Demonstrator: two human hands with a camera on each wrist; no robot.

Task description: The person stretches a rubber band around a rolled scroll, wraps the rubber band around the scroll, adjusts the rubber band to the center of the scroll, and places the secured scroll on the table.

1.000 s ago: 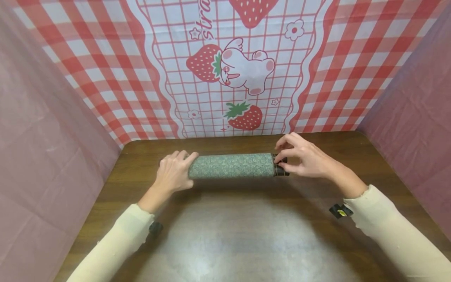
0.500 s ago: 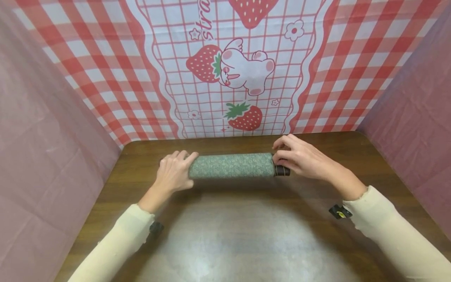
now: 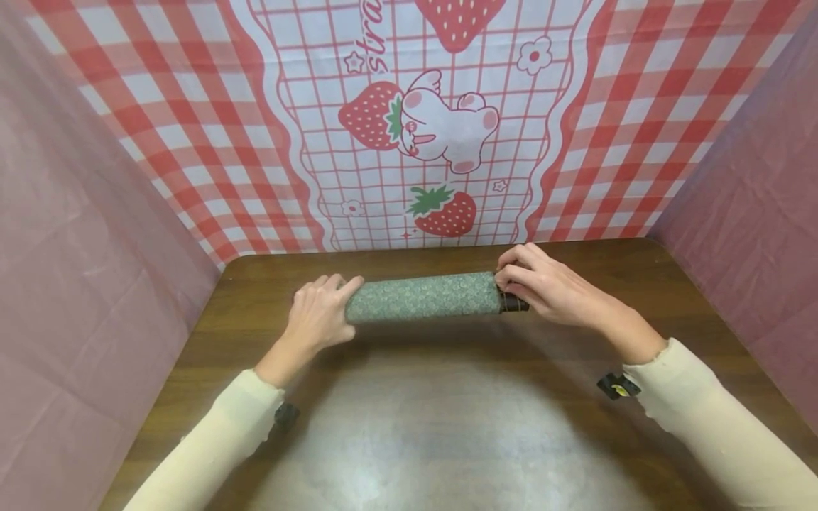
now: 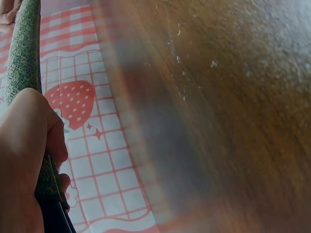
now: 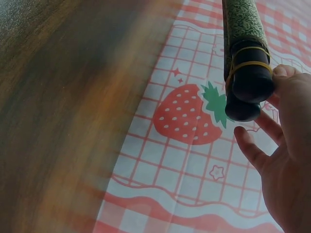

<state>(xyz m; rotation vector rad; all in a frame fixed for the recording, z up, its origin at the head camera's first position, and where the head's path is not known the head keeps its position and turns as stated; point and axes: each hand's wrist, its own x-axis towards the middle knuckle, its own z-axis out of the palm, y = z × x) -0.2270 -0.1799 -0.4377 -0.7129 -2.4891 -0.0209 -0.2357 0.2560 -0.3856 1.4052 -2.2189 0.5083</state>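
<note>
A rolled-up scroll with green patterned backing is held up roughly level across the head view. My left hand grips its left part, with the thumb and fingers curled round it, as the left wrist view also shows. Dark roller ends poke out at the right, one above the other, and yellow rubber bands loop round them. At this end my right hand has bent fingers, and its fingertips touch the upper roller end beside the bands. Whether they pinch a band is hidden.
Beneath lies a brown wooden table, shiny in the middle. Behind its back edge hangs a red-and-white strawberry-print cloth. Pink curtains, one on the left and one on the right, border both sides.
My right fingers have drawn in from a more spread pose onto the scroll's right end. Since half a second ago the scroll has shifted slightly right, its right end rising a little.
</note>
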